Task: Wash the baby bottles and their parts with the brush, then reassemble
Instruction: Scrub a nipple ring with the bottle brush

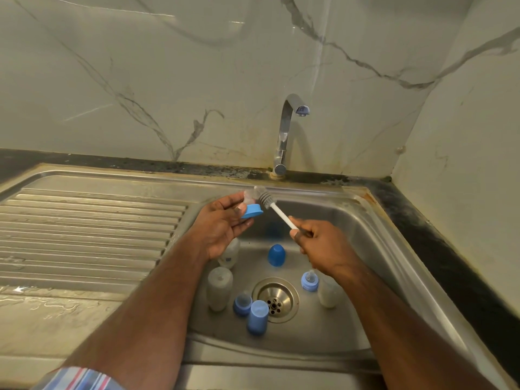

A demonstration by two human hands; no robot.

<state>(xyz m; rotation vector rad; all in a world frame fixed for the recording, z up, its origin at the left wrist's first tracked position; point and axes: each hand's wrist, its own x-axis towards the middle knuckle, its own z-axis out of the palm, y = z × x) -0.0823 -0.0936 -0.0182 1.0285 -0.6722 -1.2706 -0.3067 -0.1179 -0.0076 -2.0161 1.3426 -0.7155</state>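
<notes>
Washing stage: the person's left hand pinches a blue collar with its teat over the sink's back-left corner, and the right hand grips the brush handle, bristles on the teat. Tap looks off, so a rinse probably comes next. In the basin: three bottles, two blue caps, two more teat collars

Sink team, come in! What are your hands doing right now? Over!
Left hand holds blue teat ring; right hand grips brush, head against the teat. Bottles, caps wait in sink. Tap off. Nothing in the way.
</notes>
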